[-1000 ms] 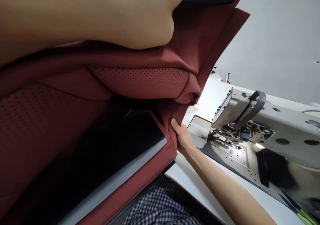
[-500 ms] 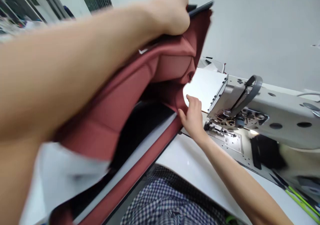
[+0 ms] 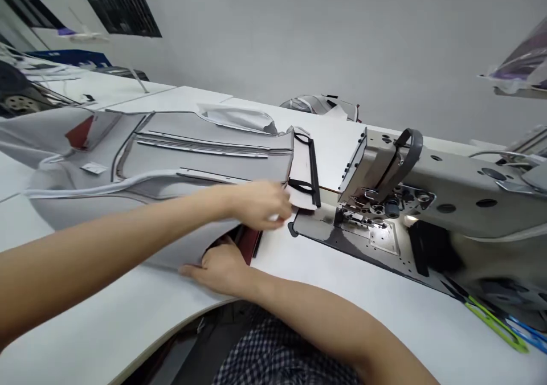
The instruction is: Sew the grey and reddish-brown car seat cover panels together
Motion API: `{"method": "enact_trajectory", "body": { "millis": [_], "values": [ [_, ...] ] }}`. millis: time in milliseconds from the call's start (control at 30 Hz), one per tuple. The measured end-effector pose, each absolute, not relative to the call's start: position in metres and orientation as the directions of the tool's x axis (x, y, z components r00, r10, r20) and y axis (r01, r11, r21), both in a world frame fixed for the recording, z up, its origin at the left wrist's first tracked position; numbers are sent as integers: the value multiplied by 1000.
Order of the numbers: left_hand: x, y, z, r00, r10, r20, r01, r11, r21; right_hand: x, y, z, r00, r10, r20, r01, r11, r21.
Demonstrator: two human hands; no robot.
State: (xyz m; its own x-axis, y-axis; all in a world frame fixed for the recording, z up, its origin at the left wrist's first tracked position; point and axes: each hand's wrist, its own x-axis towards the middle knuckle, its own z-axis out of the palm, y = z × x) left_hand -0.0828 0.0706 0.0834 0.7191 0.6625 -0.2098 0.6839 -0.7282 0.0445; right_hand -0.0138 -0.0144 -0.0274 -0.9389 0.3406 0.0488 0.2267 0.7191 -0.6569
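the cover [image 3: 171, 163], held up red side out a second ago, now lies grey backing up on the table [image 3: 342, 271], left of the sewing machine [image 3: 427, 203]. right hand [image 3: 220, 268] presses its near edge, fingers tucked under. left hand [image 3: 260, 203] grips the edge nearer the machine. the piece appears flipped and laid flat.

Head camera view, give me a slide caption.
Both hands, left hand and right hand, press a grey seat cover flat beside the sewing machine.
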Motion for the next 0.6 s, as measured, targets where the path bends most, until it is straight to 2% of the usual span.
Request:
{"method": "enact_trajectory", "body": {
  "millis": [67, 200, 267, 333, 400, 467, 600],
  "values": [
    [-91, 62, 54, 726, 636, -261, 671, -738, 67, -5, -13, -28, -958, 287, 12, 213, 738, -640],
    [-99, 91, 15, 508, 812, -288, 857, -510, 73, 53, 2, -27, -962, 269, 46, 187, 774, -605],
    [-86, 113, 8, 359, 897, -257, 932, -357, 55, 92, 13, -28, -915, 395, 80, 270, 749, -605],
    [-64, 131, 5, 251, 949, -189, 968, -247, 43, 129, 22, -31, -769, 623, 142, 416, 657, -628],
    [-42, 145, 3, 195, 972, -133, 981, -191, 42, 159, 29, -39, -595, 765, 244, 500, 591, -633],
    [-24, 155, 1, 162, 981, -106, 986, -158, 45, 183, 37, -49, -518, 784, 341, 526, 607, -596],
    [-4, 171, -2, 97, 992, -79, 995, -94, 36, 210, 59, -63, -561, 724, 402, 544, 688, -480]
  ]
}}
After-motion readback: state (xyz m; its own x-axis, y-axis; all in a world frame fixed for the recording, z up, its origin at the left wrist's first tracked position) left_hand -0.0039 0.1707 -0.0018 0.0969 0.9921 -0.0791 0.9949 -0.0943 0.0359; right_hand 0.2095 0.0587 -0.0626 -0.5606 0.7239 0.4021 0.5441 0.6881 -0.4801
